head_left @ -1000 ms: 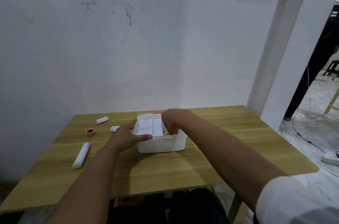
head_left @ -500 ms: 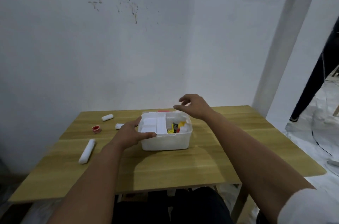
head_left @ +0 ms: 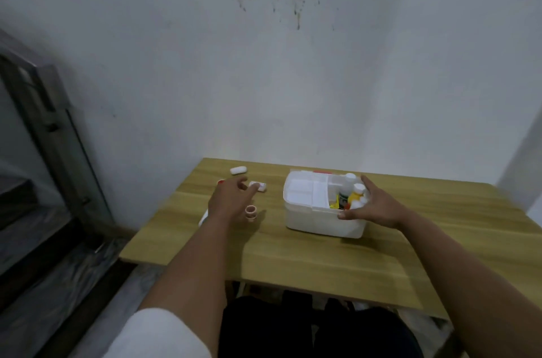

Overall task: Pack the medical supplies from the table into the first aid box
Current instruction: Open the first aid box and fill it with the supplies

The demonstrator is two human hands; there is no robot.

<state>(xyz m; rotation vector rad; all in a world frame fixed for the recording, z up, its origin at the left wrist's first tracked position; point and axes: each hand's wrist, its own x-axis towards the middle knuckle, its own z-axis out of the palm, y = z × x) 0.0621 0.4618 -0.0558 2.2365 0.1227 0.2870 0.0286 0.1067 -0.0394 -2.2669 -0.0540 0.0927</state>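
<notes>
The white first aid box (head_left: 311, 220) stands open on the wooden table (head_left: 322, 264), with bottles (head_left: 350, 181) and yellow packets in its right part. My right hand (head_left: 378, 206) lies spread against the box's right end, thumb on the front wall. My left hand (head_left: 230, 199) hovers left of the box, fingers apart and empty, its fingertips near a small white packet (head_left: 259, 186). A pale ring-shaped roll (head_left: 251, 212) sits by its thumb; I cannot tell if they touch. A white roll (head_left: 238, 170) lies farther back. A red cap (head_left: 220, 181) peeks out behind the hand.
The end of a long white roll (head_left: 203, 218) shows under my left forearm near the table's left edge. A dark metal frame (head_left: 44, 129) stands off the table on the left. The wall runs directly behind the table.
My left hand has let go of the box and moved left toward the loose supplies. My right hand came down from above the box to its right end. The view has swung left.
</notes>
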